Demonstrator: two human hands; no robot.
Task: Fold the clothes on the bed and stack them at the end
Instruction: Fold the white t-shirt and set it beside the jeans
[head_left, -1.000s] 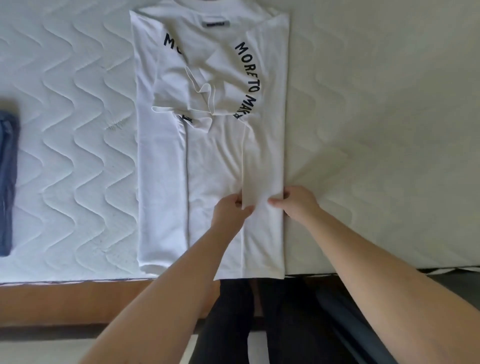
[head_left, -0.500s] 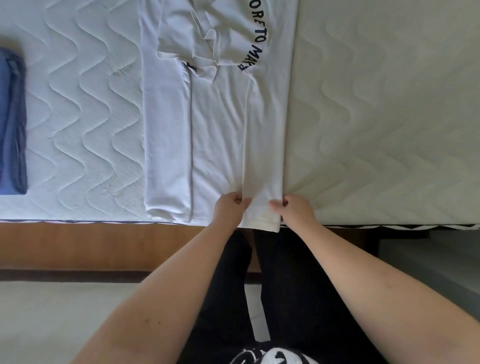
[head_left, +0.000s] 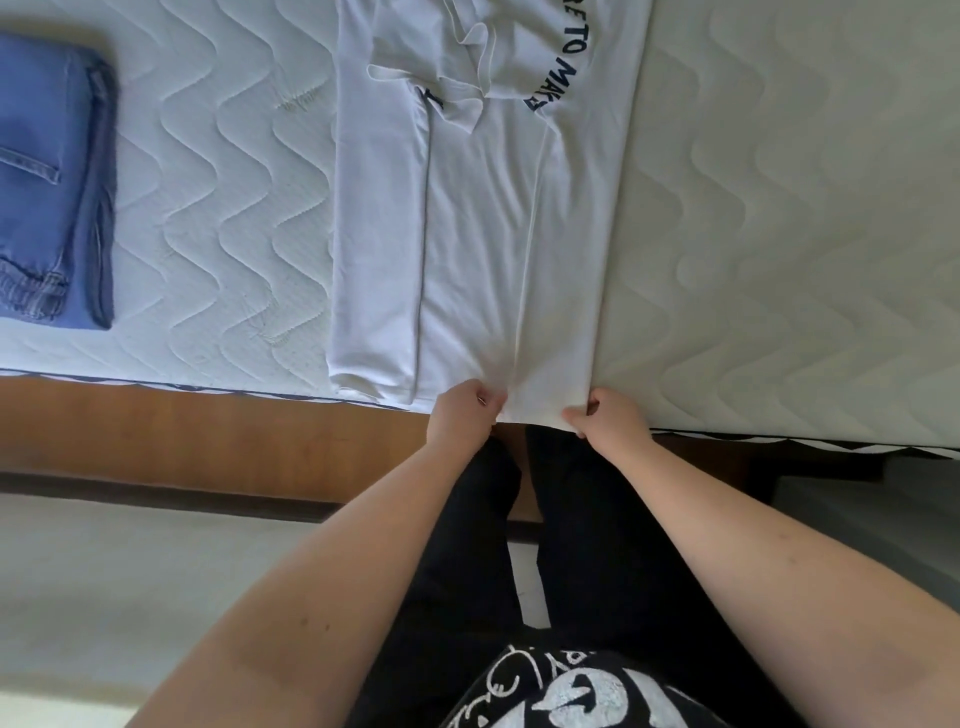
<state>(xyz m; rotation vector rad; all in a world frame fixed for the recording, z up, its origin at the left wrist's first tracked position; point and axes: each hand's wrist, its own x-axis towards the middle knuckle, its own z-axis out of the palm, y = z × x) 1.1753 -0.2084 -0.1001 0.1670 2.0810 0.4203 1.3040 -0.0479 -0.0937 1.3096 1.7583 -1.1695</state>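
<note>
Lying folded at far left on mattress (head_left: 218, 218): blue jeans (head_left: 49, 182) — one garment done. White T-shirt (head_left: 483, 218) at middle, both sides and sleeves turned in to long strip, hem at bed's near edge. Left hand (head_left: 462, 415) and right hand (head_left: 608, 421) each pinch hem, fingers curled. Remaining, likely: fold strip crosswise, stack on jeans. Wooden bed frame (head_left: 208, 431) below — nothing blocks path.

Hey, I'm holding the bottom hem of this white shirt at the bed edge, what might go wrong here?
Both hands, left hand and right hand, pinch only the right half of the white T-shirt's hem, so lifting may undo the left flap. The bunched sleeves could crease inside the fold.
</note>
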